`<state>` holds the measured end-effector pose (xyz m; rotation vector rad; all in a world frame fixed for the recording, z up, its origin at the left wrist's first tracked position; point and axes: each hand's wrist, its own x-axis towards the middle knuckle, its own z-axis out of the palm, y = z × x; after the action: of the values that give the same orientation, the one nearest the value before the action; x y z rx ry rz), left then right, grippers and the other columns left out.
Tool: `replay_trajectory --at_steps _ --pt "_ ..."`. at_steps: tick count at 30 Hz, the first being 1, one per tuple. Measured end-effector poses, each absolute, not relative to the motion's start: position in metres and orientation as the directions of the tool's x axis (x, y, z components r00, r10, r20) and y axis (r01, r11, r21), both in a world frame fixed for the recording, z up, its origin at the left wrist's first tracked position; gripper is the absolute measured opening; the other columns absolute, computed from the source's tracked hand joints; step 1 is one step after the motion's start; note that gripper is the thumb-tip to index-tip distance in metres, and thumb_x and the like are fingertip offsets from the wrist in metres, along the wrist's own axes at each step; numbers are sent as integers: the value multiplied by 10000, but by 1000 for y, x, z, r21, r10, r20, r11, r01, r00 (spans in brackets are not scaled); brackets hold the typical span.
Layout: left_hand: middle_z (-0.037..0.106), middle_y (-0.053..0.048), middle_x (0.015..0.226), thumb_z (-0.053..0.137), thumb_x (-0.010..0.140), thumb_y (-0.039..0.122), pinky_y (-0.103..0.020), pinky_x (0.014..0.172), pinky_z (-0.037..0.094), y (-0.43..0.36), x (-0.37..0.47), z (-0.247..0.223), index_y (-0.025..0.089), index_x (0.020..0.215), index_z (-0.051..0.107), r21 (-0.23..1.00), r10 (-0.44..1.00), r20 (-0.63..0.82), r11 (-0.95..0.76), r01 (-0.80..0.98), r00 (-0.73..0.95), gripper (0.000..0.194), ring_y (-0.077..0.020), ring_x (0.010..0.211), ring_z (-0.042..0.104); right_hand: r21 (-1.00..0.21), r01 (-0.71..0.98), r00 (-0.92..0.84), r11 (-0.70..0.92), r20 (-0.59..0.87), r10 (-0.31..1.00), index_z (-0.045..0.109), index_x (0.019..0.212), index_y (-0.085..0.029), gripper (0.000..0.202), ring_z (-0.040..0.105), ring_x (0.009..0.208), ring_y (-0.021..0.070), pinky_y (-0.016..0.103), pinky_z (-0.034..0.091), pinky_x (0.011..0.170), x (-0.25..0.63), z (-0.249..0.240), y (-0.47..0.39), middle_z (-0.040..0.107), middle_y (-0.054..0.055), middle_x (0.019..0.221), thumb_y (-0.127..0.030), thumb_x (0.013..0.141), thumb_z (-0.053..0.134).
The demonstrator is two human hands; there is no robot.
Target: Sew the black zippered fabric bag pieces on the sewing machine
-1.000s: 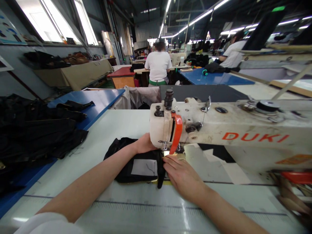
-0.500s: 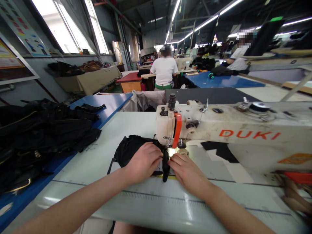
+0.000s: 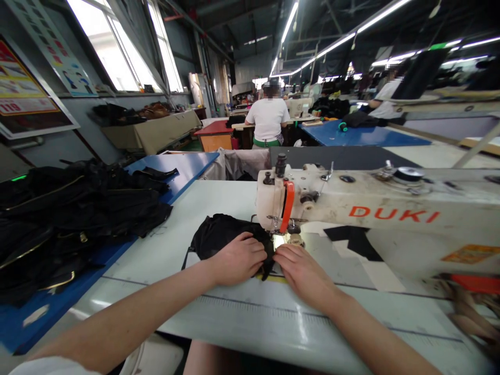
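A bunched piece of black fabric (image 3: 219, 237) lies on the pale sewing table (image 3: 219, 317), its right edge by the needle area of the sewing machine (image 3: 336, 195). My left hand (image 3: 241, 259) rests over the cloth with fingers curled and closed on it. Close beside it, just in front of the lit needle area, my right hand (image 3: 302, 268) pinches the fabric's right edge. Both sets of fingertips are partly hidden. A short end of the fabric pokes out toward me between the hands.
On the left, a blue table (image 3: 76, 284) bears a heap of black garments (image 3: 35, 224) with gold zippers. Black and white scraps (image 3: 353, 242) lie under the machine arm. Ahead, a person in a white shirt (image 3: 267, 117) sits at another machine.
The fabric end between my hands has moved away from me, toward the needle, and now sticks out less. Both hands stay close to the needle area. The camera view has shifted slightly.
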<state>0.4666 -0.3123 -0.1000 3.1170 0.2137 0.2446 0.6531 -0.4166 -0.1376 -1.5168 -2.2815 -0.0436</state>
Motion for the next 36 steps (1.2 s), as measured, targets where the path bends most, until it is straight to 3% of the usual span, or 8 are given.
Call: replay_trajectory --at_steps 3,7,12,18,24,26,31,36 --pt "623 -42 955 470 892 213 -390 1011 303 -315 469 -101 188 1070 569 32 153 169 -988 150 974 205 -185 974 544 -210 881 -332 423 363 871 624 1013 -152 215 512 1041 239 427 426 932 654 -138 -416 622 97 1010 -89 859 487" --pt "617 -39 928 474 891 226 -418 1038 282 -314 469 -104 198 1029 605 -2 137 173 -990 140 975 193 -192 971 549 -225 874 -333 430 368 868 631 1009 -151 215 516 1042 236 430 425 942 655 -138 -417 629 93 1007 -98 867 478" --pt "618 -57 1063 478 888 224 -416 1067 261 -313 468 -105 191 1013 618 13 108 182 -994 108 977 190 -201 1070 529 -226 865 -343 447 383 858 625 1018 -148 222 487 1109 240 435 388 992 656 -139 -416 614 97 1109 -103 872 464" --pt "642 -43 1058 490 875 191 -385 1047 309 -314 468 -101 191 1019 610 152 154 162 -980 130 975 187 -185 1064 549 -257 843 -376 472 348 859 607 1029 -168 242 510 1105 221 425 383 999 658 -135 -414 620 86 1116 -82 850 469" --pt "547 -90 1244 586 796 175 -416 1054 342 -319 441 -104 183 1268 446 313 334 247 -916 252 910 493 -218 1179 477 -229 853 -406 469 274 872 565 1111 -168 315 460 1196 213 441 303 1059 657 -133 -413 573 86 1233 -56 847 436" --pt "550 -88 1231 582 794 150 -403 1034 374 -320 429 -107 181 1244 458 339 396 285 -894 294 873 468 -213 1170 478 -232 853 -411 468 253 876 557 1125 -166 343 452 1209 206 433 291 1068 657 -133 -413 562 86 1254 -37 839 419" --pt "594 -55 1115 567 805 119 -400 982 414 -322 416 -112 204 1083 559 317 460 314 -875 365 830 291 -205 1072 523 -246 851 -406 464 251 879 563 1108 -171 351 446 1216 196 424 282 1071 656 -129 -415 565 83 1250 -26 840 388" --pt "582 -68 1148 620 764 148 -432 980 401 -325 414 -109 199 1136 532 267 470 328 -878 397 819 385 -228 1084 511 -234 854 -409 465 249 878 559 1117 -171 361 448 1215 201 436 287 1060 654 -125 -418 564 82 1254 -26 845 369"
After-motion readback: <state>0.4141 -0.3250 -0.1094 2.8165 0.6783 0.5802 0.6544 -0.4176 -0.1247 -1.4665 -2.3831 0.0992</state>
